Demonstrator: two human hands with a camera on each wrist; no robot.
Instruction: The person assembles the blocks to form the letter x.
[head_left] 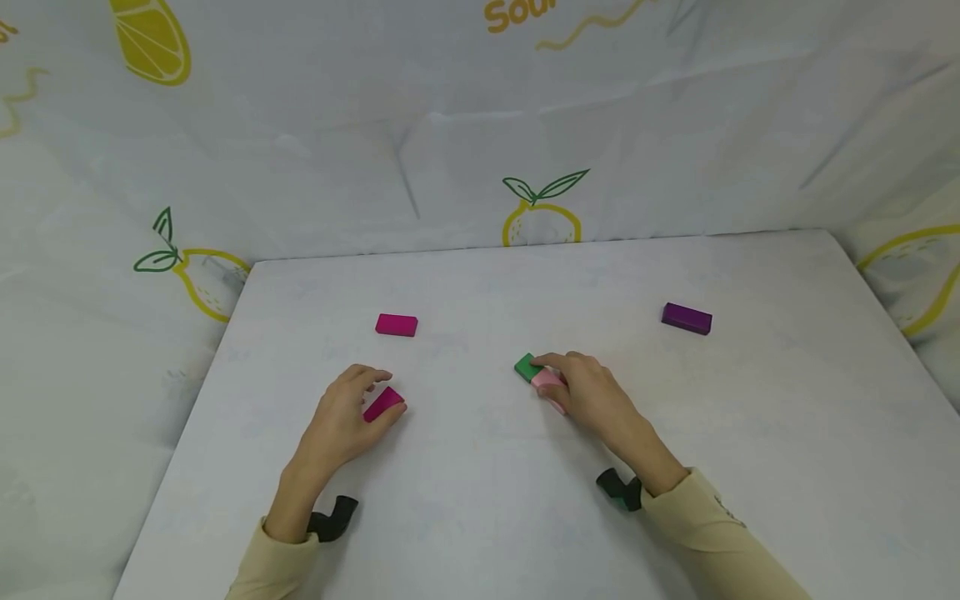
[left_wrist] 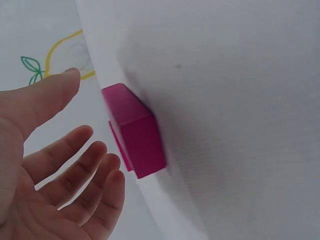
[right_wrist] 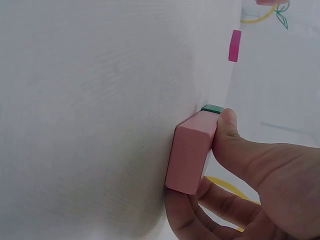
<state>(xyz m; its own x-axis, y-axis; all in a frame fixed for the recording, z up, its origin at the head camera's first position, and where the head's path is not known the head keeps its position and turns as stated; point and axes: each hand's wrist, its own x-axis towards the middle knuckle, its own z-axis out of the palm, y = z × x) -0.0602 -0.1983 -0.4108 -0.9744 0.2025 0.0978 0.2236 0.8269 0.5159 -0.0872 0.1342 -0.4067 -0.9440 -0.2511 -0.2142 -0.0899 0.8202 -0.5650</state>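
Observation:
My right hand (head_left: 597,398) pinches a pink block (right_wrist: 187,157) between thumb and fingers, low over the white tabletop. A green block (head_left: 526,367) sits end to end with the pink one, and my index fingertip overlaps it in the head view. On the left, my left hand (head_left: 347,421) is held around a magenta block (head_left: 384,403) with fingers spread and loosely bent. The left wrist view shows a gap between those fingers and the magenta block, which rests on the table.
A second magenta block (head_left: 397,325) lies farther back on the left. Toward the back right is a dark purple block (head_left: 687,318). Black wrist-worn pieces (head_left: 334,518) show beneath both wrists. Behind the white table (head_left: 465,292) hangs a pale cloth (head_left: 315,167) printed with lemons.

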